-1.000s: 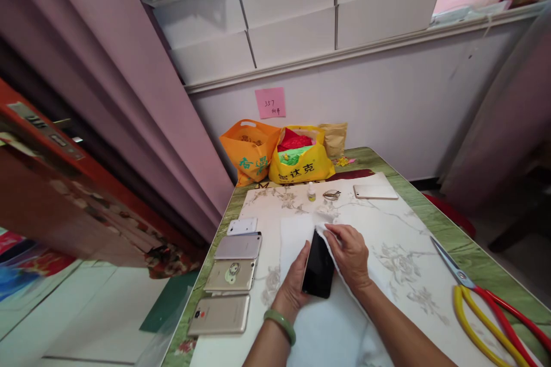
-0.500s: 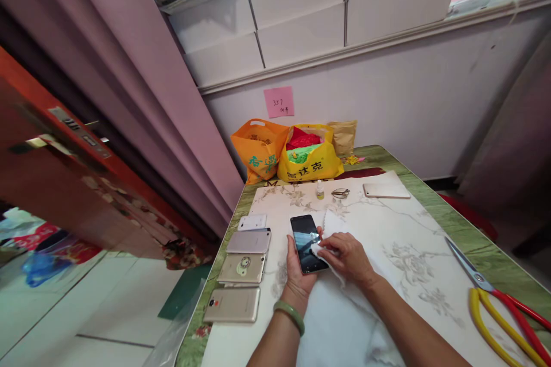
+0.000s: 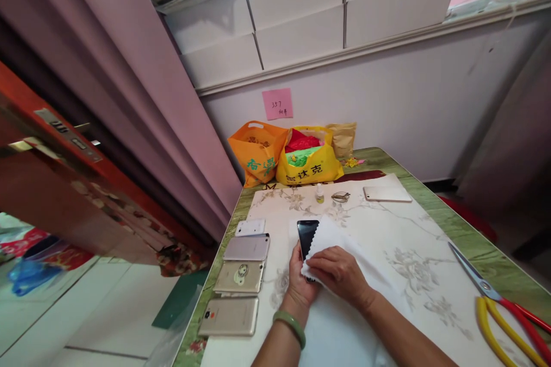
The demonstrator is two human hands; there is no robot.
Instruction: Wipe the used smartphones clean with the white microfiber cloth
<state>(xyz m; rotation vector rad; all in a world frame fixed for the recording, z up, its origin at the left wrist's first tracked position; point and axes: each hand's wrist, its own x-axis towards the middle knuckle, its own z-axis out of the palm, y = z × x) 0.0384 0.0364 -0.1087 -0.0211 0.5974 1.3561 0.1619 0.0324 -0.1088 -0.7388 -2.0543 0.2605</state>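
Observation:
My left hand [image 3: 298, 284], with a green bangle on the wrist, holds a black phone [image 3: 307, 234] screen up over the table. My right hand [image 3: 338, 274] presses a white cloth [image 3: 331, 235] down on the phone's screen, fingers closed on the cloth. The cloth covers most of the screen; only the phone's top end shows. Both hands are near the front middle of the table [image 3: 434, 223].
Several phones lie in a column at the left: a white one [image 3: 251, 227], a silver one [image 3: 246, 248], one with a ring holder [image 3: 239, 276], a gold one [image 3: 229, 316]. Another phone [image 3: 387, 194], a small bottle [image 3: 319, 193], orange and yellow bags [image 3: 308, 163] stand farther back. Scissors [image 3: 499, 304] lie right.
The phone was first tilted on edge, then turned screen up. My right hand has drawn the cloth over the screen and slid toward me; the cloth now covers most of the phone.

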